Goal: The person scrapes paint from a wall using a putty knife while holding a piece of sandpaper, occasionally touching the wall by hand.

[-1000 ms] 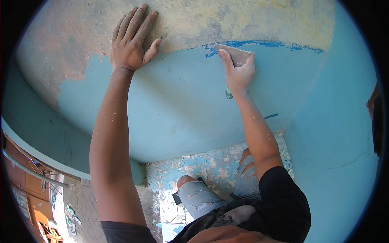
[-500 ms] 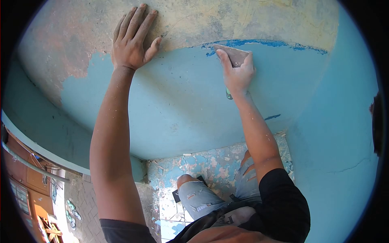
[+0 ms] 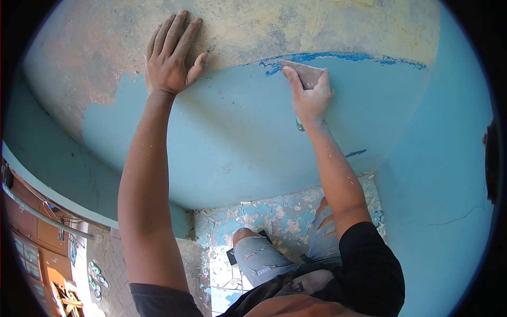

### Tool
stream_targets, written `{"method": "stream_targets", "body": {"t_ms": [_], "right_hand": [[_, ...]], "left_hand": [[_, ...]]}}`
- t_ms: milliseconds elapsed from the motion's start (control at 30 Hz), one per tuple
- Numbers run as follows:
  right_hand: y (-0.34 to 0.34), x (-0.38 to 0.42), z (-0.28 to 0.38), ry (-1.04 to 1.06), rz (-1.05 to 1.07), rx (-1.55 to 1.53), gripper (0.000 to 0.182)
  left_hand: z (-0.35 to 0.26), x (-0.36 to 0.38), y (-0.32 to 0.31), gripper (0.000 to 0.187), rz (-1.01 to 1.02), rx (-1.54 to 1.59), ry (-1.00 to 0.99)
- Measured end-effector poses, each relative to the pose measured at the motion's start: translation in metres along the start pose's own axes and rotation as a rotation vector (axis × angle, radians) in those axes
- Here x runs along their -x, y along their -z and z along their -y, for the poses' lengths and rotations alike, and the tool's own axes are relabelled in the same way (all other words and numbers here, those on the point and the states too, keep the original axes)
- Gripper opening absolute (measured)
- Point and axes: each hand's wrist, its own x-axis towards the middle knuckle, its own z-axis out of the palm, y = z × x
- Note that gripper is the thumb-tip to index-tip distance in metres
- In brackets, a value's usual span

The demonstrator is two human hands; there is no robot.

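My left hand (image 3: 171, 58) lies flat on the wall with its fingers spread, across the border between bare plaster and light blue paint. In my right hand (image 3: 310, 98) is a paint scraper (image 3: 306, 74), its wide metal blade held against the wall. A bit of its green handle (image 3: 299, 124) shows below my palm. The blade's edge sits just under a ragged strip of darker blue paint (image 3: 327, 56). Above that strip the wall is bare, yellowish and grey plaster (image 3: 317, 26); below it, light blue paint (image 3: 243, 127) still covers the surface.
Paint flakes litter the tiled floor (image 3: 280, 222) around my knees. A light blue side wall (image 3: 433, 174) with a crack stands on the right. At the left runs a curved ledge (image 3: 68, 195), with paving, sandals (image 3: 96, 280) and wooden furniture (image 3: 68, 301) beyond it.
The scraper has barely moved. A little more dark blue shows at the left end of the strip, near the blade's corner. My left hand stays on the wall.
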Motion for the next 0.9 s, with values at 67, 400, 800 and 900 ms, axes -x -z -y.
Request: {"method": "stream_targets", "body": {"t_ms": [67, 400, 800, 900], "right_hand": [[-0.013, 0.012, 0.000, 0.066, 0.029, 0.057, 0.043], [-0.027, 0.032, 0.010, 0.155, 0.189, 0.071, 0.044], [-0.026, 0.015, 0.001, -0.024, -0.006, -0.009, 0.045], [-0.026, 0.016, 0.006, 0.012, -0.035, 0.028, 0.046]], "left_hand": [[-0.001, 0.000, -0.002, 0.058, -0.029, 0.013, 0.017], [0.000, 0.004, -0.001, 0.060, -0.013, 0.027, 0.008], [0.000, 0.006, -0.001, 0.059, -0.049, 0.017, -0.005], [0.000, 0.007, -0.001, 0.059, -0.034, 0.001, -0.001]]}}
